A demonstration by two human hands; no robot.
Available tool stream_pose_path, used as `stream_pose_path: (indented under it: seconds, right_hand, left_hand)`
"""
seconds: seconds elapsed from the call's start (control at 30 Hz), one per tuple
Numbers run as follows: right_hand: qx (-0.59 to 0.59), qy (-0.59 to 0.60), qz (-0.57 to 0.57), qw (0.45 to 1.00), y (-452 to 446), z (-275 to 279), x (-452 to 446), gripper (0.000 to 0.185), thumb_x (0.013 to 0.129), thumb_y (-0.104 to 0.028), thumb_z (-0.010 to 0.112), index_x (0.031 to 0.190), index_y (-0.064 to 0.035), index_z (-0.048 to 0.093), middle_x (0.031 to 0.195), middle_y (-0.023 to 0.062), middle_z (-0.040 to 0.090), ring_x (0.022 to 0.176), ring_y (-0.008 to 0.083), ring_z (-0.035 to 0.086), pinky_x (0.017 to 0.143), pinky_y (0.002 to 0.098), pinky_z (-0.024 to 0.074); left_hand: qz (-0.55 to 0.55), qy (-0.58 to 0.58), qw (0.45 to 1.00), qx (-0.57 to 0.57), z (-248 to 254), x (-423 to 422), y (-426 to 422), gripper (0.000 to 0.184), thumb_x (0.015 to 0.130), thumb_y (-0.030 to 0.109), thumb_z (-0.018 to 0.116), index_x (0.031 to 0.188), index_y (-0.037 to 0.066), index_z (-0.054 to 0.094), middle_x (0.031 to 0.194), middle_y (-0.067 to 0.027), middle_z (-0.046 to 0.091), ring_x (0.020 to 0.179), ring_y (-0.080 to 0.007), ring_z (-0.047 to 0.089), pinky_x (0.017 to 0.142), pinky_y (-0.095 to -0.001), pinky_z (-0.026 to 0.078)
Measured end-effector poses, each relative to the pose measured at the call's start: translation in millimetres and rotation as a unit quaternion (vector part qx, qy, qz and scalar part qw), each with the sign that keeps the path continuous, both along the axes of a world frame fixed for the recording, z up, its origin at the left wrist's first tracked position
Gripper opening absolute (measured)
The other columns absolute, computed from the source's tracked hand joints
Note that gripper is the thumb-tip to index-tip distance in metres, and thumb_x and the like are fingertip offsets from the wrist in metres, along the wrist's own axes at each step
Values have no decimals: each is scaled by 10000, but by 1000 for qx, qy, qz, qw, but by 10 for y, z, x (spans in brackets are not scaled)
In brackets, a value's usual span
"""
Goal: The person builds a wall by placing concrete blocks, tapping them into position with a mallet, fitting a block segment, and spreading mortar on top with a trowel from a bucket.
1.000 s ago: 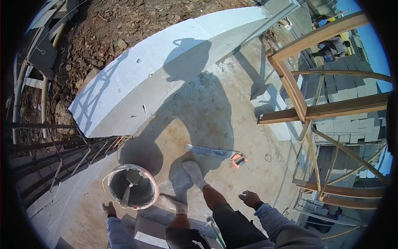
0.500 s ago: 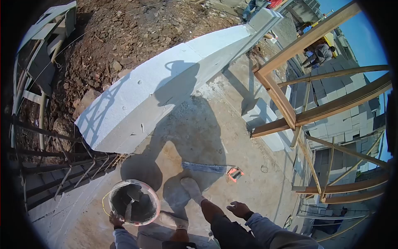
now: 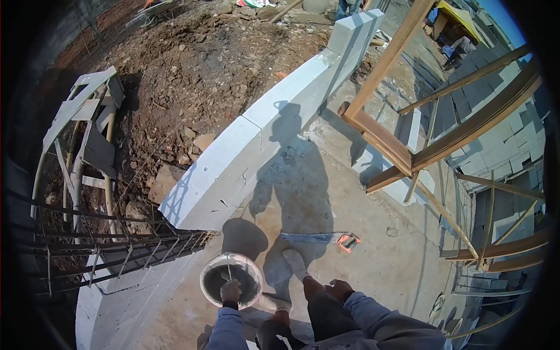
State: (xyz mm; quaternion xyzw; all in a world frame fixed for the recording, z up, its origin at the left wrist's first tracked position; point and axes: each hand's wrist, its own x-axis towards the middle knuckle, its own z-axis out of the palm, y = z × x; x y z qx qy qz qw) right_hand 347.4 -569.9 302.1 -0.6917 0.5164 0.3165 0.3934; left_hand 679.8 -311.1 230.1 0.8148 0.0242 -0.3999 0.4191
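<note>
My left hand (image 3: 231,290) is closed on the thin handle of a round bucket (image 3: 255,274), above its opening. The bucket has a pale, smeared rim and grey material inside; my hand and forearm hide part of it. My right hand (image 3: 338,289) hangs beside my right thigh, fingers loosely bent and slightly apart, with nothing visible in it. On the concrete floor ahead of my feet lies a handsaw (image 3: 315,237) with an orange and black grip. My bare foot (image 3: 295,261) is just in front of the saw blade.
A low white block wall (image 3: 233,153) runs diagonally ahead, with rebar cages (image 3: 140,248) at its near end. Wooden frames (image 3: 402,149) stand on the right. Rubble and soil (image 3: 192,64) lie beyond the wall. A person (image 3: 461,49) is bent over at far right.
My left hand and the bucket have shifted right in view, and the hand is now over the bucket's opening rather than at its left side. My right hand has drawn closer to my thigh.
</note>
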Motion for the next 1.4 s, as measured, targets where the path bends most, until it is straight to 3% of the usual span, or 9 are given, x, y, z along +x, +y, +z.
stream_pose_path:
  seconds: [0.23, 0.33, 0.57, 0.73, 0.8, 1.0, 1.2, 1.3, 1.4]
  right_hand:
    - [13, -153, 68, 986, -116, -315, 578, 707, 829, -573, 505, 1157, 52, 537, 1102, 286, 594, 1054, 408, 571, 905, 461, 451]
    - [19, -143, 35, 989, -464, 943, 1110, 750, 829, -570, 514, 1196, 84, 476, 1075, 303, 595, 1026, 423, 577, 896, 462, 456]
    - [-207, -244, -215, 923, -1402, 1701, 1124, 736, 818, -393, 649, 1256, 127, 369, 1213, 348, 435, 1123, 466, 450, 967, 467, 374]
    - [-358, -402, -137, 831, -2132, 2182, 1068, 653, 813, -317, 661, 1250, 94, 404, 1218, 310, 454, 1116, 428, 468, 964, 450, 375]
    - [-146, -419, -152, 883, -2270, 2696, 1295, 636, 813, -318, 656, 1259, 65, 413, 1240, 298, 445, 1150, 427, 441, 966, 457, 373]
    - [-441, -329, -109, 828, -2552, 2190, 1620, 642, 809, -342, 650, 1259, 51, 413, 1240, 280, 460, 1179, 422, 424, 980, 476, 361]
    - [-414, -309, -128, 847, -2835, 1975, 1686, 609, 811, -310, 652, 1259, 42, 435, 1201, 271, 490, 1158, 416, 445, 975, 467, 373]
    - [3, -493, -184, 850, -2743, 2014, 1959, 431, 929, -296, 506, 1213, 28, 485, 1152, 181, 562, 1086, 301, 542, 922, 371, 434]
    - [397, -472, -413, 670, -2687, 2354, 2315, 431, 981, -366, 425, 1167, 7, 535, 1118, 109, 606, 1048, 221, 584, 896, 301, 450]
  left_hand:
    - [21, 134, 985, -104, 1945, -226, -1226, 220, 891, 193, 559, 780, 8, 608, 594, -32, 537, 503, -126, 533, 526, -287, 485]
    - [-6, 133, 979, -152, 2415, -360, -1618, 213, 895, 189, 562, 791, 9, 608, 640, -30, 557, 550, -117, 531, 528, -270, 445]
    - [-65, 140, 956, -251, 3523, -455, -2862, 246, 918, 269, 542, 839, 49, 621, 660, 13, 550, 567, -60, 494, 533, -225, 390]
    - [-71, 156, 923, -343, 3856, -350, -3482, 274, 932, 241, 525, 867, -12, 606, 714, -26, 582, 642, -103, 576, 603, -243, 448]
    - [-97, 141, 923, -345, 4079, -267, -3686, 250, 930, 226, 534, 885, -9, 606, 721, -20, 587, 669, -113, 590, 634, -249, 469]
    - [-183, 97, 902, -378, 3964, -172, -4178, 272, 928, 269, 546, 907, 5, 607, 790, -37, 601, 726, -128, 606, 655, -261, 495]
    - [-143, 205, 909, -334, 3926, 238, -4519, 275, 934, 267, 533, 936, 1, 605, 827, -52, 610, 739, -152, 630, 713, -303, 535]
    - [-135, 252, 911, -297, 3726, 455, -4752, 297, 939, 284, 516, 966, 3, 608, 865, -57, 619, 808, -149, 634, 736, -305, 534]
    - [-114, 282, 905, -299, 3602, 603, -4819, 317, 943, 290, 506, 1033, 6, 612, 891, -61, 623, 854, -150, 626, 759, -309, 529]
